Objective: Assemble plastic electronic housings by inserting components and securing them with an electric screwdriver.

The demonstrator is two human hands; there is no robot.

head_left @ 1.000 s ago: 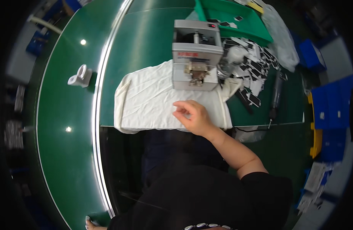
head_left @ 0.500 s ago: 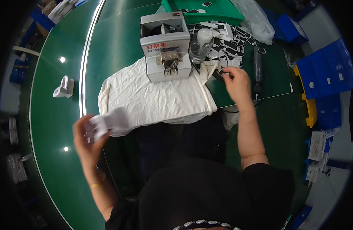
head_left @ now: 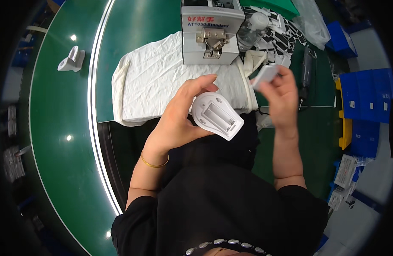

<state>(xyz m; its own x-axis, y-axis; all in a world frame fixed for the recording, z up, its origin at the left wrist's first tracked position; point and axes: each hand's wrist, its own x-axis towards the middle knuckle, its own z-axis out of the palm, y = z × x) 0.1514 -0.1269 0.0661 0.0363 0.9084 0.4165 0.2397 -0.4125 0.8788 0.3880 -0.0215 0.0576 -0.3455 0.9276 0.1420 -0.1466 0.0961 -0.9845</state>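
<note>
My left hand (head_left: 177, 117) holds a white plastic housing (head_left: 217, 116) with its hollow, ribbed inside turned up toward me. My right hand (head_left: 280, 89) pinches a small flat white cover piece (head_left: 264, 73) just above and to the right of the housing. Both hands are raised close to my chest, in front of a white cloth (head_left: 162, 81) spread on the green table (head_left: 132, 30). A grey box-shaped machine (head_left: 211, 32) stands on the cloth behind my hands.
A pile of black-and-white parts (head_left: 282, 34) and a clear bottle (head_left: 253, 26) lie right of the machine. One white part (head_left: 70, 59) sits on the green conveyor belt (head_left: 55, 128) at left. Blue bins (head_left: 363, 94) stand at right, with a dark tool (head_left: 306, 70) nearby.
My left hand has brought the white housing from the far left up to the middle. My right hand has left the parts pile holding the small cover and come closer.
</note>
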